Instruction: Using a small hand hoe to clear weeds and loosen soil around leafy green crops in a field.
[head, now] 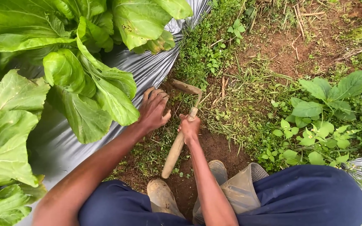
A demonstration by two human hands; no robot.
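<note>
My right hand (189, 127) grips the wooden handle of a small hand hoe (177, 147); its rusty blade (186, 87) rests on the weedy soil ahead. My left hand (153, 109) lies spread, fingers apart, on the ground at the edge of the silver plastic mulch (147, 69), just left of the blade and touching a big green leaf. Low weeds (202, 52) grow right around the blade.
Large leafy green plants (42, 75) cover the mulched bed on the left. A broad-leaved weed clump (323, 113) stands at the right. My muddy boots (162, 196) and dark blue trousers fill the lower frame. Bare brown soil (218, 148) lies between them.
</note>
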